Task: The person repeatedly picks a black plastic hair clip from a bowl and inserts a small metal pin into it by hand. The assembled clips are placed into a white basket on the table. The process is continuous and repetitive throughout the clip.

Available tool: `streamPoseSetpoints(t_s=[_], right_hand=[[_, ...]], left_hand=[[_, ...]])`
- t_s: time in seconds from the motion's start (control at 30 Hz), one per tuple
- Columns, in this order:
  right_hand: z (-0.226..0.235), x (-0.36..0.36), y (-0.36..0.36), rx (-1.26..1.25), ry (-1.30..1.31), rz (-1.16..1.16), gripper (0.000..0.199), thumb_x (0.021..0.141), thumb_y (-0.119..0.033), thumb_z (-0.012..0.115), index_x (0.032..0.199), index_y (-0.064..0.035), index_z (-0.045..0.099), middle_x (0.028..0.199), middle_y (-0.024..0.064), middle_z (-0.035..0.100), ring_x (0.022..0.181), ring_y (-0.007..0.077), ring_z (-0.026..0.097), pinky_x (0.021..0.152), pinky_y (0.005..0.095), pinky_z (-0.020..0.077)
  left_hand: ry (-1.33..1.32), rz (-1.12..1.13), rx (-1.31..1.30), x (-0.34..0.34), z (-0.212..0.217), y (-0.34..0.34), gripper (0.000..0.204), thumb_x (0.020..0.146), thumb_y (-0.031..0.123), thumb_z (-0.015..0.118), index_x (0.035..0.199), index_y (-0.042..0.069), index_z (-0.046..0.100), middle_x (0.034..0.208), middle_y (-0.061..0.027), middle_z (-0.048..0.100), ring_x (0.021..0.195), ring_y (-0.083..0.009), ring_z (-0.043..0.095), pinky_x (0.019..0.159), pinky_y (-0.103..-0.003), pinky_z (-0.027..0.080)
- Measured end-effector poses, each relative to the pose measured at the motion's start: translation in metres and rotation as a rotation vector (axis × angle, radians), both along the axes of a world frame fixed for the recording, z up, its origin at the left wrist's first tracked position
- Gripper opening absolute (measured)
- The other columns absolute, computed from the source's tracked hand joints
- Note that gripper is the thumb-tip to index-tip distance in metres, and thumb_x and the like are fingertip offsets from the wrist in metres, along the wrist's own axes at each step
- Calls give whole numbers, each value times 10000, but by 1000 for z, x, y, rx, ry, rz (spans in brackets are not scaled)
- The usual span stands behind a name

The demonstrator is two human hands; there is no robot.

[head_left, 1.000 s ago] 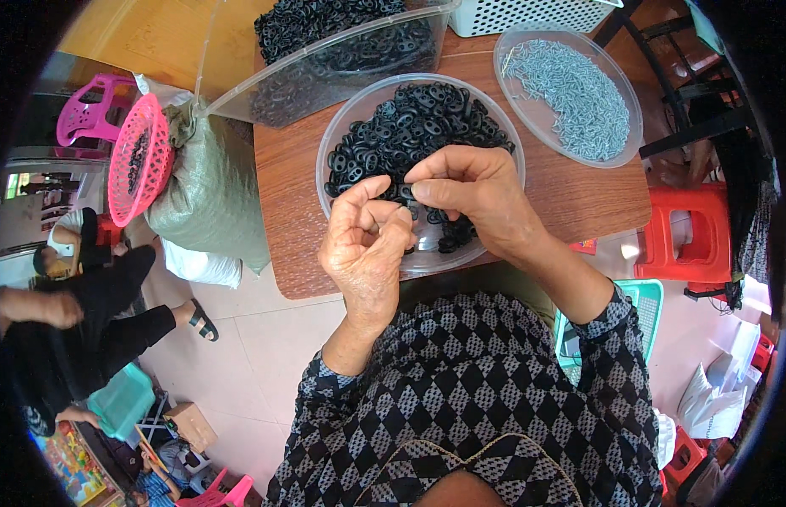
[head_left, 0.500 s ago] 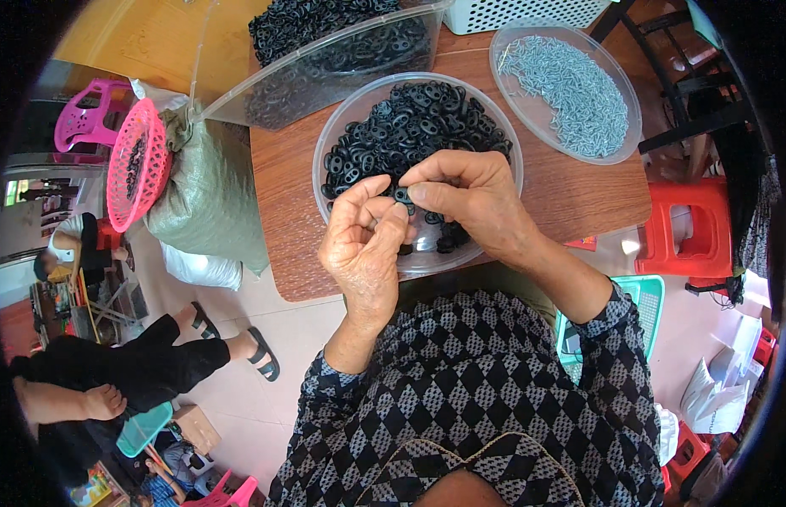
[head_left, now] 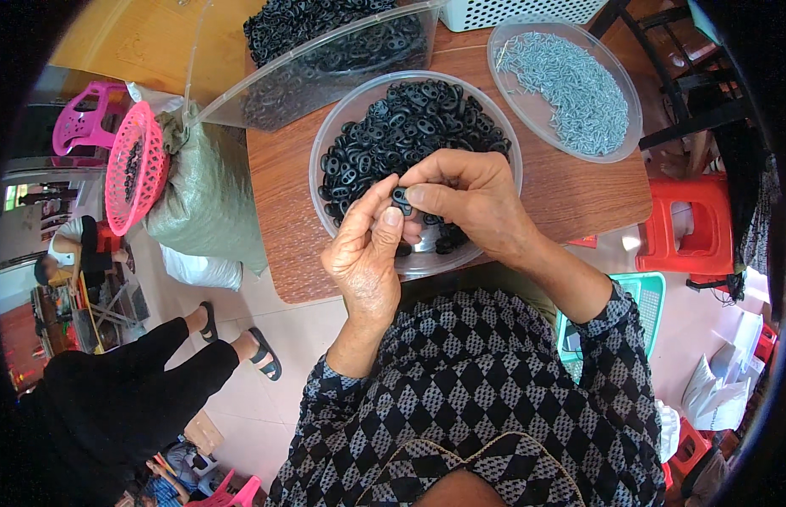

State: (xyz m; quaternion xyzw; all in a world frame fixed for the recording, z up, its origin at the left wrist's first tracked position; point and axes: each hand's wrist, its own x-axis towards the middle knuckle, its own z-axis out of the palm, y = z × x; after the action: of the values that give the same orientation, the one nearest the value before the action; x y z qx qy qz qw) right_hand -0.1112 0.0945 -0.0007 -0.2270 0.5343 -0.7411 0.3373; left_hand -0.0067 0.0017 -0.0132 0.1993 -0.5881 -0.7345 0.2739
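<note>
Wood-grain worktop [head_left: 570,203] bears round tub [head_left: 427,264]; red stool [head_left: 718,224] at right. Left fingers [head_left: 385,233] and right fingers [head_left: 439,199] pinch one black piece [head_left: 401,199].

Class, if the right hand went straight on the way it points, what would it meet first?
Probably the left hand, beyond the small black piece the right hand seems to hold; depth is unclear.

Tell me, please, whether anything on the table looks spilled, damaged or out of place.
Nothing stands out: the black parts lie in the tub, the grey pins in the tray, and the left hand and right hand meet at one part over the tub.
</note>
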Motion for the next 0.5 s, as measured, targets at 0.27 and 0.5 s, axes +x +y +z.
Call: streamPoseSetpoints(t_s=[0.27,0.5], right_hand=[[6,10,7,143,398,-59,121,746,22,610,867,24,598,778,53,548,654,102,534,550,248,429],[0,18,4,94,866,-264,257,683,-11,662,934,3,604,807,97,556,731,242,527,611,322,438]], left_hand=[[14,80,-33,1,0,3,281,853,16,580,1124,-59,568,943,-78,600,760,-107,559,687,-222,477],[61,118,-12,2,5,8,283,841,12,599,1112,-67,574,1073,-123,605,882,-102,535,768,-222,439]])
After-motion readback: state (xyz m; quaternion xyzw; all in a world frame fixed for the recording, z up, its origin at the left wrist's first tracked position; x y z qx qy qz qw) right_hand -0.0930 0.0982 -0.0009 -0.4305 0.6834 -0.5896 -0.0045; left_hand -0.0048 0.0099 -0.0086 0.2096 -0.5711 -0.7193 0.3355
